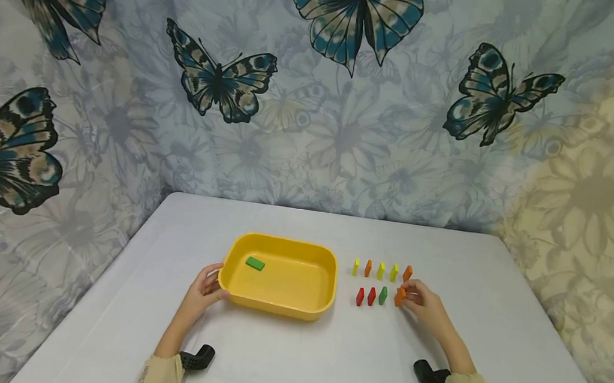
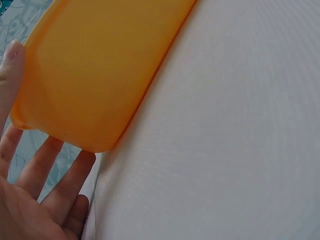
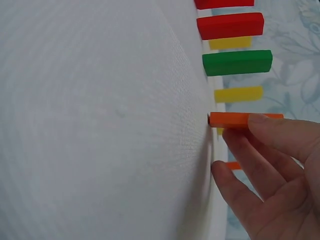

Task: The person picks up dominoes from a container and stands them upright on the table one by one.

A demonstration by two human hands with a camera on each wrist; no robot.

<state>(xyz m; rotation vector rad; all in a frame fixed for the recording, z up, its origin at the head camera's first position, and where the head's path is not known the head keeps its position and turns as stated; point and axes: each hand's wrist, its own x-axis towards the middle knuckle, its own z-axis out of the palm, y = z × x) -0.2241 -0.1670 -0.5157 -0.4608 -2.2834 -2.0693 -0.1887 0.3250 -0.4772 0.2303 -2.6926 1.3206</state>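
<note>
A yellow plastic tray (image 1: 276, 304) sits left of the middle of the white table. My left hand (image 1: 206, 286) holds its near left corner, thumb at the front wall and fingertips against the end wall. Inside the tray lies a green domino block (image 1: 255, 264). My right hand (image 1: 424, 303) pinches an orange domino block (image 3: 230, 119) between thumb and fingers. It stands upright at the right end of the front row, beside a green block (image 3: 237, 62) and two red blocks (image 3: 231, 26). Just behind my right fingers is another orange block (image 1: 407, 273).
Behind the front row runs a second row of upright blocks, yellow (image 1: 380, 271) and orange (image 1: 368, 268). Both rows stand close to the tray's right side. A butterfly-patterned cloth (image 1: 344, 128) rises behind the table (image 1: 293, 365). Each wrist carries a black device (image 1: 197, 358).
</note>
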